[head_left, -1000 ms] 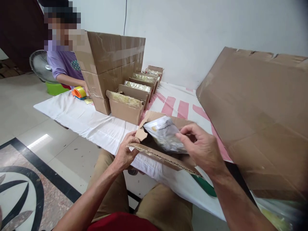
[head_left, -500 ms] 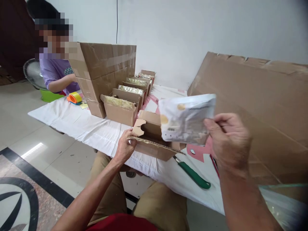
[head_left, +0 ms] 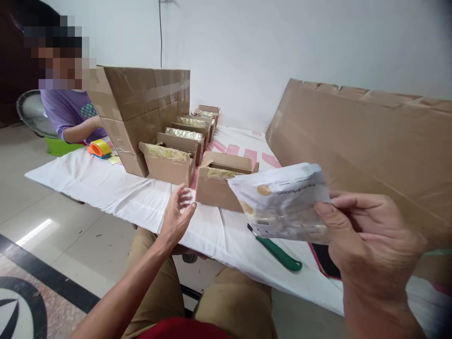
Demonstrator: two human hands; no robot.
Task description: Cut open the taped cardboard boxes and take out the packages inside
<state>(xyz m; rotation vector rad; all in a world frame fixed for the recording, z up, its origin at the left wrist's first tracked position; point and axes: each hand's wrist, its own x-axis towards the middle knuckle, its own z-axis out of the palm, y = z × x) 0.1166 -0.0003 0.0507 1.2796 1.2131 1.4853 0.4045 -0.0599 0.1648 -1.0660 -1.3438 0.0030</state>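
Observation:
My right hand [head_left: 367,230] pinches the right edge of a white printed pouch [head_left: 282,202] with yellow round spots, held over the table's front edge. Behind the pouch stands an open cardboard box [head_left: 215,186], its front flap upright with clear tape along the top; the pouch hides its right end. My left hand [head_left: 178,214] hovers just left of that box, fingers spread and nothing in them. Below the pouch lies a knife with a green handle [head_left: 280,254], its blade end partly covered by the pouch.
A row of open boxes [head_left: 167,165] runs back beside a stack of taped cartons [head_left: 132,99]. Rolls of orange and yellow tape [head_left: 99,148] lie at left, near a seated person in purple [head_left: 72,115]. A large cardboard sheet [head_left: 363,141] leans at right. A red-edged black object [head_left: 325,261] lies near my right hand.
My left hand has let go of the box's front flap and opened; the flap now stands upright. My right hand has drawn the pouch away from the box, toward me and to the right.

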